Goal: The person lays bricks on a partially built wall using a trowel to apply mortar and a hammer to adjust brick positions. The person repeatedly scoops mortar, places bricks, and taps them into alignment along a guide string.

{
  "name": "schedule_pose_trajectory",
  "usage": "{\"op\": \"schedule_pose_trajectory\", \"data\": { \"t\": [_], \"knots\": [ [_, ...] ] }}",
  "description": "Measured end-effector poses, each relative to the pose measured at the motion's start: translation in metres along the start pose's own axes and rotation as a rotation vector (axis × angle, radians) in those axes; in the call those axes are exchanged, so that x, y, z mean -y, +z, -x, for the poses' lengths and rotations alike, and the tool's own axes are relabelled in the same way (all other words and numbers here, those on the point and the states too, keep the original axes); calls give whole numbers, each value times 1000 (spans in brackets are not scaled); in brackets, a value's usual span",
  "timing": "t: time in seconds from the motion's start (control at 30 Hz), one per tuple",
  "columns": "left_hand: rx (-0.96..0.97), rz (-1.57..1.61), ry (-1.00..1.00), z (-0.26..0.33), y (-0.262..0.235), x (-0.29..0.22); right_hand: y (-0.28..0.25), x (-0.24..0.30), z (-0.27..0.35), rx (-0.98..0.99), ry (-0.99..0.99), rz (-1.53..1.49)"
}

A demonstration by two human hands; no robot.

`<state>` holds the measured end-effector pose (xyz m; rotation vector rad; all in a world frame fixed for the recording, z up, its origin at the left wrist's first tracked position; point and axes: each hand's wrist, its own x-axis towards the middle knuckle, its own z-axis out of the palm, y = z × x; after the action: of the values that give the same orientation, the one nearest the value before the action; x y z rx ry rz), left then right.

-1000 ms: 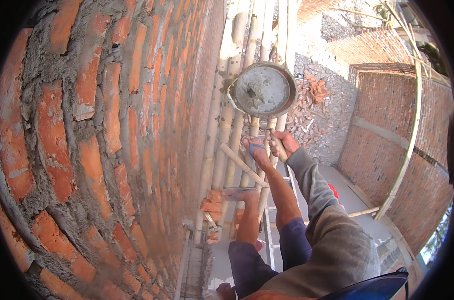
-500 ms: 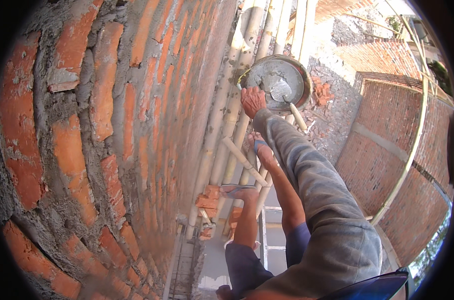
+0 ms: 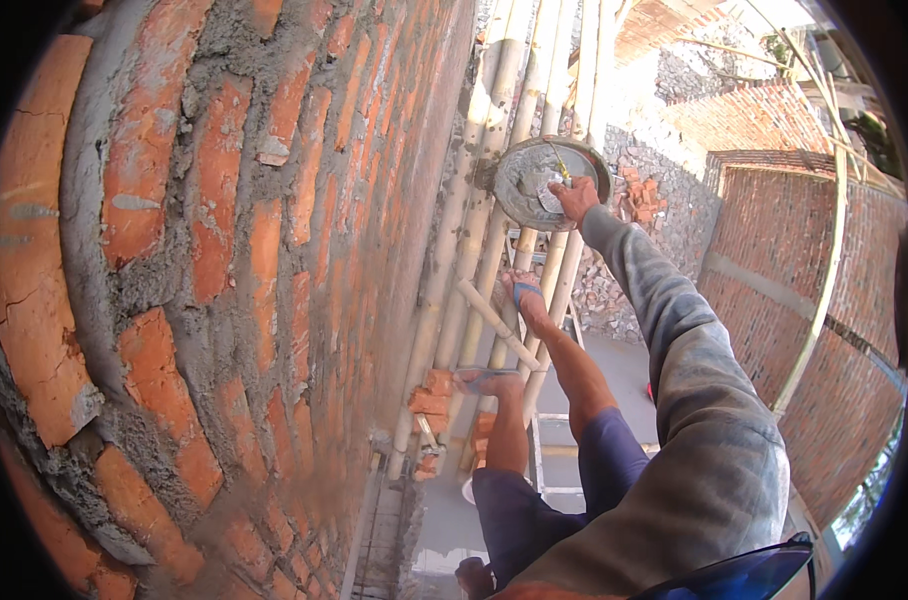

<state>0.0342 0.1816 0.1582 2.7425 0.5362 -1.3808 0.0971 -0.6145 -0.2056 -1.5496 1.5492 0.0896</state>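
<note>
My right hand (image 3: 577, 197) reaches down in a grey sleeve into a round metal pan (image 3: 507, 163) of grey mortar. The pan rests on the bamboo scaffold poles (image 3: 474, 230). The fingers are closed on a trowel (image 3: 554, 180) with a yellowish handle, its blade lying in the mortar. My left hand is out of sight. My two feet in blue sandals (image 3: 522, 297) stand on the poles and a cross bar below the pan. A red brick wall (image 3: 224, 250) with rough grey joints fills the left side, very close to the camera.
Loose bricks (image 3: 434, 395) lie on the scaffold by my lower foot. Far below are a concrete floor (image 3: 624, 370), rubble and a brick pile (image 3: 642, 197). Another brick wall (image 3: 834, 300) and a bent bamboo pole (image 3: 824, 290) stand on the right.
My right arm has stretched farther out, and the hand has gone from the pan's near edge into the mortar. The view has moved closer to the brick wall.
</note>
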Motion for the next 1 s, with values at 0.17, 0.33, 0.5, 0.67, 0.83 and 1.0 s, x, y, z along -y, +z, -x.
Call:
{"op": "schedule_pose_trajectory", "data": {
  "t": [0.17,0.33,0.5,0.67,0.83,1.0],
  "knots": [
    [-15,-3,5,3,-10,7,-19,-17,30,92,-184,180],
    [-8,-31,-2,0,-18,7,-47,-21,34,40,-514,487],
    [-12,-75,-12,-7,-29,3,-44,-50,48,80,-272,164],
    [-1,-116,2,-20,-33,-4,-36,-78,58,56,-361,83],
    [7,-156,28,-36,-27,-9,-45,-66,80,165,-333,429],
    [18,-287,67,-61,-11,-3,-22,-80,138,384,-847,382]
  ]
}}
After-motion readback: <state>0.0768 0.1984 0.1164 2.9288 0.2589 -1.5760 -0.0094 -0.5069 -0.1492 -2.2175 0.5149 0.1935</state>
